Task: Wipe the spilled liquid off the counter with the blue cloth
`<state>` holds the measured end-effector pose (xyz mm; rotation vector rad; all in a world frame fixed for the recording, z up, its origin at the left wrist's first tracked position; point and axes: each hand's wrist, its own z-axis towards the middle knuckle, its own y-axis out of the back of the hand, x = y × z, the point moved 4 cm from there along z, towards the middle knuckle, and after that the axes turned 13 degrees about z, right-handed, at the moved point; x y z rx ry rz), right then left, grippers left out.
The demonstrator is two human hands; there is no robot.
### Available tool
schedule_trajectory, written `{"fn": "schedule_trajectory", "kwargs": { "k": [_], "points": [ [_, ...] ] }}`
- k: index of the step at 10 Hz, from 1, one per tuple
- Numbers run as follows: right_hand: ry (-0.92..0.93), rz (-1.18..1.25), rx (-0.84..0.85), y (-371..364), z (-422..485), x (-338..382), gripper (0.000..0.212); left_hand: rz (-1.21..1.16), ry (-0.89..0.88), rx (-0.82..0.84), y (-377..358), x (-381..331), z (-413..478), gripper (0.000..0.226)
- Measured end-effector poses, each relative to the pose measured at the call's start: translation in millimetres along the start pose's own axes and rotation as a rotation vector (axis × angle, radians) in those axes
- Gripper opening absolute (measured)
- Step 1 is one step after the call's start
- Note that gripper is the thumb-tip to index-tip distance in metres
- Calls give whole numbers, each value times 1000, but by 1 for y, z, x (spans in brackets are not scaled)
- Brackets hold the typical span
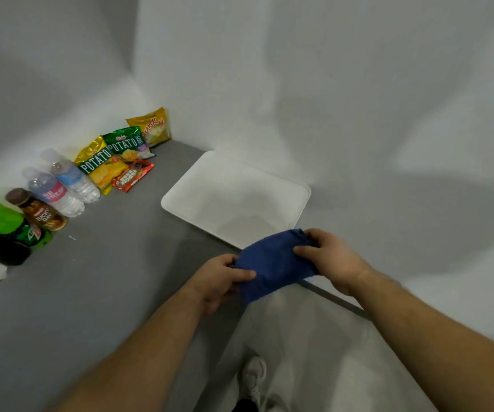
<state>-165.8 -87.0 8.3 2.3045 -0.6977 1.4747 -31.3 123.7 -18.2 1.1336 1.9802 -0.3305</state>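
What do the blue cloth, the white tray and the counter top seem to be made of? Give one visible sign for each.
Blue cloth: soft woven or knitted fabric, matt; it bunches and folds between both hands. White tray: probably foam or plastic, matt, with a smooth moulded rim and rounded corners. Counter top: hard, flat grey surface, perhaps laminate; dull, even sheen.

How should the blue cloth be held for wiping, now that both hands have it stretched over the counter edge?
The blue cloth hangs in the air, pinched at its two short ends by the left hand and right hand. Probably best to bunch its broad middle into one palm from above, so the flat underside meets the grey counter. No spill is visible from here.
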Motion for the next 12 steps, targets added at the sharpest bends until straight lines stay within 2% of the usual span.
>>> {"fn": "schedule_trajectory", "kwargs": {
  "k": [1,2,4,5,7,8,9,10,11,12],
  "points": [
    [-22,117,64,10,28,29,35,-107,-40,23,8,-21,14,29],
    [-2,-26,79,15,58,60,50,-160,-110,-32,13,-45,34,30],
    [211,-479,-150,15,125,101,48,-75,-130,-101,1,-80,82,32],
    [303,-598,-178,12,158,104,46,12,-127,-171,-8,-88,104,28],
    [354,-1007,-87,14,189,89,39,293,-76,-182,-28,-88,124,39],
    [531,-1129,-119,15,179,78,39,508,-224,-458,-28,-94,112,49],
    [530,-1184,-53,18,175,60,29,995,-511,-580,-46,-100,102,37],
    [394,-1177,90,24,169,43,30,1314,-426,-530,-58,-94,98,29],
    [358,-1165,116,28,162,45,32,1387,-357,-502,-55,-88,94,39],
    [312,-1186,112,30,153,47,32,1420,-225,-342,-50,-81,86,58]
  ]
}}
